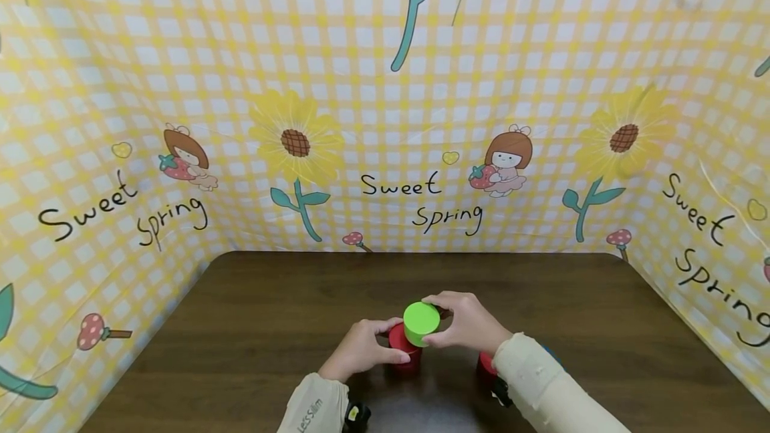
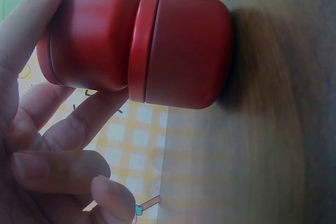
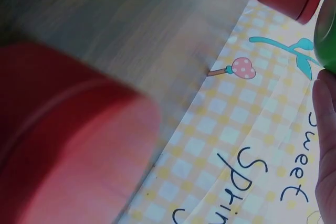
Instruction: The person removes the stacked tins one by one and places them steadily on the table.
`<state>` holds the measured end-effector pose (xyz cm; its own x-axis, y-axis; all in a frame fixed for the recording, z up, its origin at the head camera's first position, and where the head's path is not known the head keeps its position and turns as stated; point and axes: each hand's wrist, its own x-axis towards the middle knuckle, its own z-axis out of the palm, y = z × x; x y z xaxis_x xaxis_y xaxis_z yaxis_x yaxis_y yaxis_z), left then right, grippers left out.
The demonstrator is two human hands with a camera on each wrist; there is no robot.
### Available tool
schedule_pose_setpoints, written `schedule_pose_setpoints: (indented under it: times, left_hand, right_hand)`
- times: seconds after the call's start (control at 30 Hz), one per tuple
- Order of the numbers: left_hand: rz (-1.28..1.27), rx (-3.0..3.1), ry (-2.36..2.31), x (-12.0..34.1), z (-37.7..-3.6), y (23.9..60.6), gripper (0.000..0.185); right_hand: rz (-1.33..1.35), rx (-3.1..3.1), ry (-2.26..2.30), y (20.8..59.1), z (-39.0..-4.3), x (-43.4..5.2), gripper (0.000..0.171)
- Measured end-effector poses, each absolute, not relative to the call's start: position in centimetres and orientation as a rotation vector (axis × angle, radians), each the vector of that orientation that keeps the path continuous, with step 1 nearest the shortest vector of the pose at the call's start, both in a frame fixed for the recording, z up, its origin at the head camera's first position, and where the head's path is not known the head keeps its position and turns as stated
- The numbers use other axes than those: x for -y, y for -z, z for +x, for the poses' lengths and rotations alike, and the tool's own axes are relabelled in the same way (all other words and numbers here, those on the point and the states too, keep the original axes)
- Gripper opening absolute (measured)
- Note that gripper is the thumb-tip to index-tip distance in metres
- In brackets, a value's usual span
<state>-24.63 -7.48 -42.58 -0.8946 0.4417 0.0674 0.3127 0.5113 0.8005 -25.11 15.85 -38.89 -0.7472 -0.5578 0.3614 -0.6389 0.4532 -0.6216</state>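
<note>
Two red lidded canisters stand stacked on the table, the upper one [image 2: 97, 32] on the lower one [image 2: 189, 48]. My left hand [image 1: 363, 349] holds the upper red canister between thumb and fingers; its other fingers curl loosely below. A green canister [image 1: 421, 321] is pinched between the thumb and fingers of my right hand [image 1: 472, 323], just over the top of the red stack. In the right wrist view a narrow gap shows between the green canister [image 3: 327, 35] and the red lid.
Another red canister [image 1: 486, 364] stands by the right forearm, partly covered by the sleeve. A bit of something blue [image 1: 552, 355] peeks out behind that sleeve. The dark wooden table [image 1: 271, 299] meets a yellow checked cloth [image 1: 385, 119] at its back and sides.
</note>
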Motion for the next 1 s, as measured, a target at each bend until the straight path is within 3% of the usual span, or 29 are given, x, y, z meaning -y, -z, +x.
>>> schedule_pose_setpoints:
  times: [1.0]
  left_hand:
    - [0.659,-2.652,-1.288,7.7,-24.5,42.7,0.063]
  right_hand:
    - [1.043,2.569,-1.036,38.7,-24.4,-18.7,0.049]
